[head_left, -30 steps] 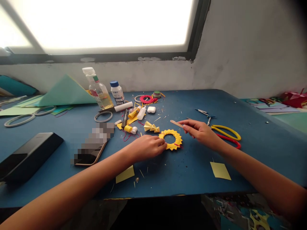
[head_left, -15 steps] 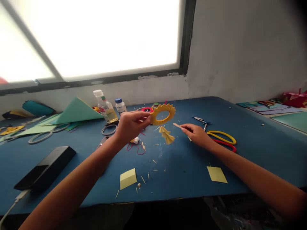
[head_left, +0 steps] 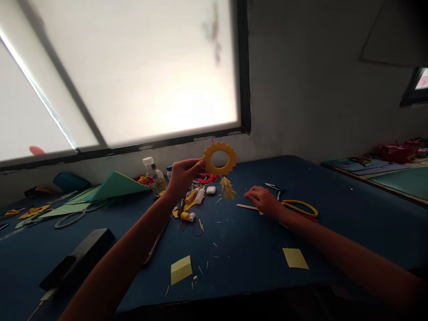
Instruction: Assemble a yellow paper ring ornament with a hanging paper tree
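My left hand (head_left: 182, 177) pinches a yellow paper ring with a zigzag rim (head_left: 220, 159) and holds it upright in the air above the blue table (head_left: 254, 249). A small folded yellow paper piece (head_left: 228, 189) dangles below the ring. My right hand (head_left: 264, 200) rests palm down on the table, fingers on a flat wooden stick (head_left: 246, 206). Just to the right of that hand lie yellow-handled scissors (head_left: 301, 206).
Behind the ring stand a clear bottle (head_left: 154, 176), glue tubes (head_left: 194, 196) and a white earbud case (head_left: 211, 190). Green paper (head_left: 115, 186) and ring-handled scissors (head_left: 75, 217) lie left, a black box (head_left: 78, 260) near left. Yellow paper squares (head_left: 181, 269) (head_left: 295, 258) lie in front.
My left hand lifted the yellow ring off the table and raised it higher, with the folded piece hanging under it. My right hand lowered the stick flat onto the table. The view tilted up.
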### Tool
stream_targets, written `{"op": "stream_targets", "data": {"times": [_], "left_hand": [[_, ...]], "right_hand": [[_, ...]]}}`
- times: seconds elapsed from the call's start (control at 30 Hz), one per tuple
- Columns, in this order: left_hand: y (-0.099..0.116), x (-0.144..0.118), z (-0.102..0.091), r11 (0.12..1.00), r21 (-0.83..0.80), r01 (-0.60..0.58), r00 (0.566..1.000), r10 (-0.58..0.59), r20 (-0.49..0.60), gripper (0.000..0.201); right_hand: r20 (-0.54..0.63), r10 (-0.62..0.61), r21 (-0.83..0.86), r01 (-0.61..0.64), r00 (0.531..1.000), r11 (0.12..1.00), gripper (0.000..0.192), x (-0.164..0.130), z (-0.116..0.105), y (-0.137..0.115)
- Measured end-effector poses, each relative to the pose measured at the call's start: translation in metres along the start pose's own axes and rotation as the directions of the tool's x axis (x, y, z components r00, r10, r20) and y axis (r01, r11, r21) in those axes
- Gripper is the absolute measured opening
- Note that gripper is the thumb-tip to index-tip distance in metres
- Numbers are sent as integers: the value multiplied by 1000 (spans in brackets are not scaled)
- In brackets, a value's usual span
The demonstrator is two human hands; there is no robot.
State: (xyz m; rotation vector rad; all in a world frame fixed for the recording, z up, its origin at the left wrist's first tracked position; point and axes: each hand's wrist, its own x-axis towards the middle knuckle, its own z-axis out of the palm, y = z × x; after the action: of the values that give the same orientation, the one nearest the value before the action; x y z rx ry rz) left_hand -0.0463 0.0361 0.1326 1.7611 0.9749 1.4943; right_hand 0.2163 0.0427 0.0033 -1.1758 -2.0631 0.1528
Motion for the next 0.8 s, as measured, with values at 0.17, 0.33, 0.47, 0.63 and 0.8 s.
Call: {"op": "stream_targets", "data": {"times": [0.17, 0.33, 0.47, 0.63, 0.8], "left_hand": [[-7, -11, 2, 1000, -8, 21, 997, -20, 76, 43], [-9, -17, 4, 999, -32, 12, 991, -7, 133, 41], [-7, -19, 0, 998, -55, -3, 990, 10, 139, 39], [-5, -21, -3, 999, -44, -23, 991, 28, 131, 34], [-1, -23, -1, 998, -52, -38, 994, 42, 96, 33]], "right_hand": [[-122, -1, 187, 24, 993, 982, 47, 58, -60, -37], [104, -227, 270, 192, 968, 943, 38, 112, -108, -93], [294, -226, 230, 160, 929, 960, 31, 131, -125, -118], [443, -223, 154, 171, 868, 973, 30, 136, -132, -134], [457, -170, 62, 159, 873, 985, 33, 138, -131, -146]]}}
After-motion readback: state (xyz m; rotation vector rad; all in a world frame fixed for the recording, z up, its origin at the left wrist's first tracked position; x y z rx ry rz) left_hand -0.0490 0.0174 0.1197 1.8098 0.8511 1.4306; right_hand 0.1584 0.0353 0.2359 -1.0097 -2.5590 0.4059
